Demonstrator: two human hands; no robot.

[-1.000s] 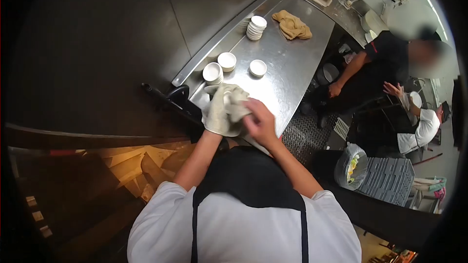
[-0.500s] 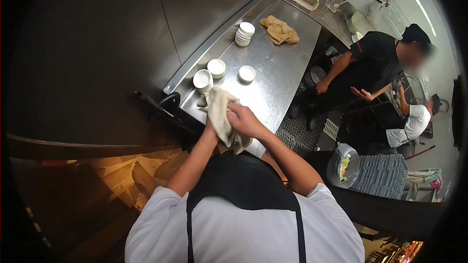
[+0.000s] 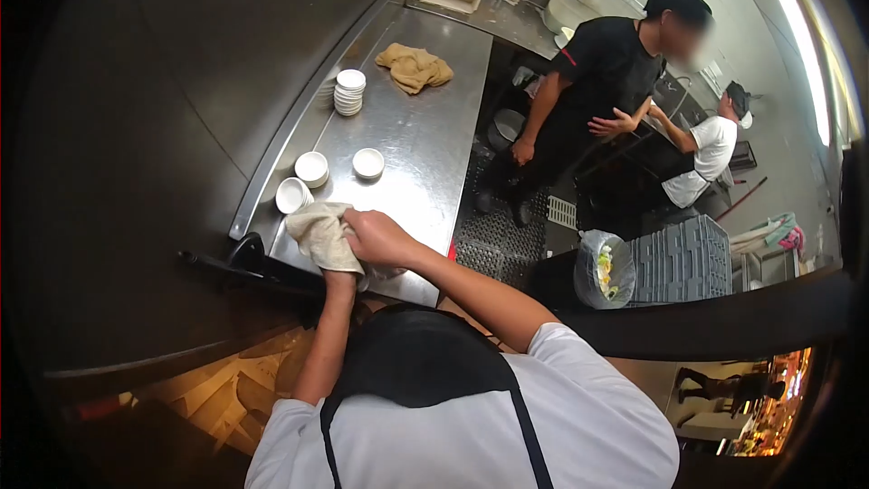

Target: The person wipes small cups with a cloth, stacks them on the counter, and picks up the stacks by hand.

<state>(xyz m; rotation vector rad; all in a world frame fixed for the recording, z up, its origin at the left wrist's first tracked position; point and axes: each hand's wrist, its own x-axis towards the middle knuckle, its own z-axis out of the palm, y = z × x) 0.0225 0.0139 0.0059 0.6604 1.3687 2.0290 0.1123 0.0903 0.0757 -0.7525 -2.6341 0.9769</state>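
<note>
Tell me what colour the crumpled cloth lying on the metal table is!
The crumpled cloth is tan, a yellowish brown; it shows best in the head view.

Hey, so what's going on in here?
A person in a black apron grips a pale cloth with the right hand. The left wrist disappears beneath it. White bowls, some stacked, and a tan cloth sit on the steel counter. A co-worker in black and another in white are nearby.

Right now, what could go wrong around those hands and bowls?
The pale cloth in the right hand is very close to the nearest bowls; a sweep might knock them. The taller bowl stack could topple if bumped. The cloth hides the left fingers, so a slip there might go unseen.
</note>
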